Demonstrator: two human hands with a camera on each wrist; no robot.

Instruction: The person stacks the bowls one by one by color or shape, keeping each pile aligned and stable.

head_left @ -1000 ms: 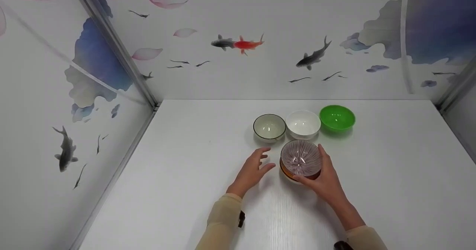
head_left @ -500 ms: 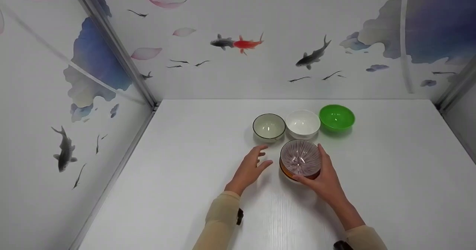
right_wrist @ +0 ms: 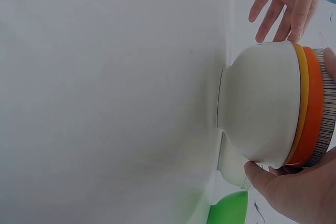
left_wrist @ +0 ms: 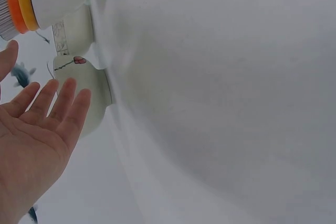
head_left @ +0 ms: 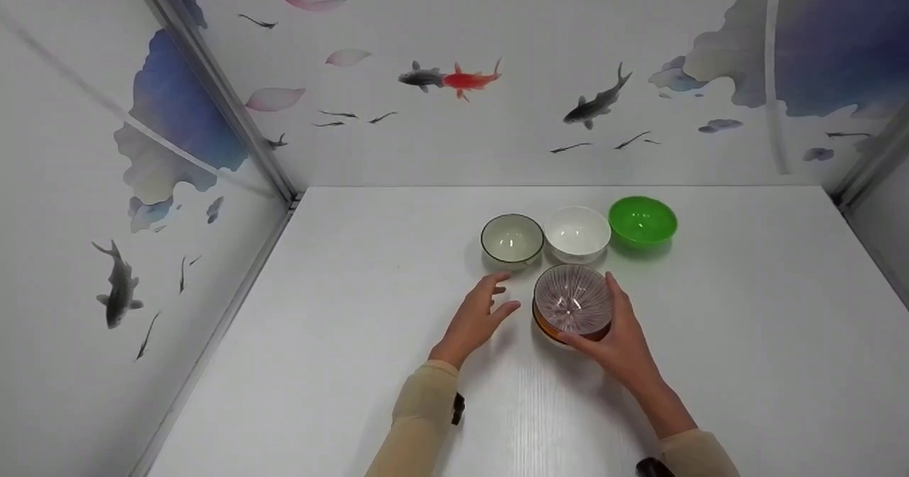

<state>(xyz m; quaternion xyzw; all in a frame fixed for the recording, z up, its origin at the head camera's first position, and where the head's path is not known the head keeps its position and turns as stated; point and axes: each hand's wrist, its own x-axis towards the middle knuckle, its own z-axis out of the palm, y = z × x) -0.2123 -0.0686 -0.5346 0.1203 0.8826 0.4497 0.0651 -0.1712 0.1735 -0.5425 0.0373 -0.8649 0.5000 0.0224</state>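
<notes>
The stack of bowls (head_left: 570,303) stands on the counter (head_left: 355,285) between the two hands, its axis roughly vertical. Top to bottom: a striped bowl (right_wrist: 329,103), an orange bowl (right_wrist: 314,103), a yellow rim (right_wrist: 300,129), and a pale bowl (right_wrist: 262,103) whose foot meets the counter.

The right hand (head_left: 625,349) is the nearer of the two, in contact with the stack. Its grip is parted to the width of the bowls and holds the stack from the right, thumb at the near side, fingers at the right side. How many bowls it bears on cannot be told.

The left hand (head_left: 474,324) lies to the left of the stack, apart from it. Its grip is spread, holds nothing, and has its thumb side toward the stack.

Beyond the stack, a grey-green bowl (head_left: 512,239), a white bowl (head_left: 577,234) and a green bowl (head_left: 643,221) form a row, left to right, all mouth up. The left fingertips are near the grey-green bowl; contact cannot be confirmed.

The counter is white and flat, bounded by a back wall (head_left: 497,161) and a left wall (head_left: 42,250), both printed with fish.
</notes>
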